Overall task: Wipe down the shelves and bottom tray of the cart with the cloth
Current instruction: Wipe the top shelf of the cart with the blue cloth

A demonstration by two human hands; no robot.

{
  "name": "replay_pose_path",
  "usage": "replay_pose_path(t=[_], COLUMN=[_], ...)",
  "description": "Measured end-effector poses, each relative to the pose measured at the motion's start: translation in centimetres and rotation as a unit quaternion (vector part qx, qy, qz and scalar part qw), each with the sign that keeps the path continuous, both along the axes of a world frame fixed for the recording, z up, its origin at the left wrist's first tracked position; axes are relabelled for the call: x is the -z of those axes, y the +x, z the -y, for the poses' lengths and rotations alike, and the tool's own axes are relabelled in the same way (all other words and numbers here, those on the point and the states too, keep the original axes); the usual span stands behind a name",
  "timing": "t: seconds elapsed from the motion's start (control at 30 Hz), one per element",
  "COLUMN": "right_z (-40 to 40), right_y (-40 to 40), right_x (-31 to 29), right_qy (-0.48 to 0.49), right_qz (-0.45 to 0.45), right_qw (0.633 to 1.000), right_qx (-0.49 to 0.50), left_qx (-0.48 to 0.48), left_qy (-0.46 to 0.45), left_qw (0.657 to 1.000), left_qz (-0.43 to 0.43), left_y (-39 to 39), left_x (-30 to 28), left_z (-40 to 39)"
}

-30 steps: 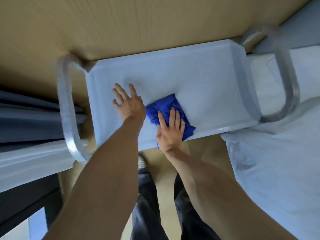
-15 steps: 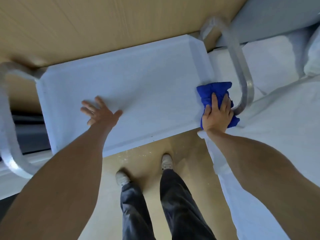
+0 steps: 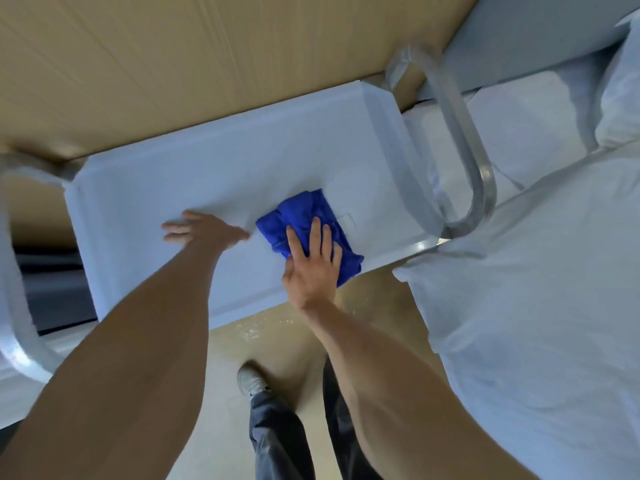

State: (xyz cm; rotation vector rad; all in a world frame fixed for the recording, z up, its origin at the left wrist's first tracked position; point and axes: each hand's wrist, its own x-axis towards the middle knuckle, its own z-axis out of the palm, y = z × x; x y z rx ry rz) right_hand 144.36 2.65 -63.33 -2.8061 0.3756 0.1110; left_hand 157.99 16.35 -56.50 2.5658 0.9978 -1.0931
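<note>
— Two hands down on the top shelf [image 3: 214, 168] of the cart. Why the split?

— Looks like bracing and wiping. Left hand [image 3: 204, 230] laid flat with fingers straight, gripping nothing, pressed onto the white surface left of centre, probably to steady the cart. Right hand [image 3: 313, 265] spread flat over the blue cloth [image 3: 301, 220], fingers straight and pushing it down against the shelf, right of centre toward the near edge.

— And the cloth itself?

— Bunched and folded, soft and thick-piled like microfibre; near corner hanging just past the shelf's near rim.

— Shelf material?

— Smooth, matt white, likely plastic, shallow raised lip all round, sloped wall at the right end. Rounded grey metal handle [image 3: 464, 140] looping off that right end, another at far left, partly cut off.

— Lower shelves, bottom tray?

— Hidden under the top one; cannot tell their condition. White bedding [image 3: 540, 306] just beside the cart on the right, tan floor below.
</note>
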Motion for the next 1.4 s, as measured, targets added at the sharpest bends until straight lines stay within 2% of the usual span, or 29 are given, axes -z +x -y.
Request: replay_pose_path(t=[0.1, 0.27, 0.37, 0.43, 0.53, 0.6, 0.73, 0.87, 0.93, 1.07, 1.23, 1.3, 1.4], right_z=[3.7, 12.7, 17.7, 19.6, 18.4, 16.3, 12.4, 6.9, 6.3, 8.8, 11.1, 12.3, 12.8], right_y=[0.6, 7.1, 13.2, 18.8, 25.4, 25.9, 17.3, 5.7, 4.4, 9.4, 22.2, 26.9, 29.0], right_x=[0.1, -0.1, -0.2, -0.5, -0.7, 0.1, 0.9, 0.5, 0.4, 0.8, 1.1, 0.7, 0.5], right_qy=[-0.017, -0.013, -0.043, -0.028, -0.007, -0.021, -0.052, -0.039, -0.026, -0.033, -0.021, -0.024, -0.038], right_qz=[-0.004, -0.021, -0.054, -0.056, -0.057, -0.050, 0.040, -0.003, -0.019, -0.017, 0.002, -0.029, -0.033], right_qw=[1.000, 0.979, 0.984, 0.988, 0.991, 0.989, 0.994, 0.995, 0.996, 0.997, 0.985, 0.982, 0.983], right_qx=[0.023, 0.204, 0.165, 0.140, 0.125, 0.137, 0.092, 0.088, 0.082, 0.067, 0.172, 0.183, 0.178], left_qx=[-0.075, -0.100, -0.101, -0.094, -0.098, -0.100, -0.099, -0.090, -0.096, -0.097, -0.101, -0.100, -0.105], left_qy=[-0.021, -0.018, -0.011, -0.017, -0.018, -0.020, -0.031, -0.034, -0.031, -0.037, -0.025, -0.025, -0.020], left_qw=[0.996, 0.995, 0.995, 0.995, 0.995, 0.995, 0.995, 0.995, 0.995, 0.995, 0.995, 0.995, 0.994], left_qz=[0.046, -0.006, -0.003, 0.001, 0.006, 0.011, 0.006, 0.000, -0.005, 0.000, 0.005, 0.010, 0.013], left_y=[0.3, 3.4, 3.8, 3.8, 3.9, 4.1, 4.0, 4.3, 4.4, 4.8, 4.8, 4.8, 4.9], left_x=[-0.1, -0.1, 0.1, 0.4, 0.6, 0.8, 0.6, -0.5, -0.9, -0.8, 0.7, 1.9, 2.6], left_z=[2.5, 5.6, 5.7, 5.9, 5.6, 5.4, 5.5, 5.6, 5.5, 5.7, 5.4, 5.5, 5.2])
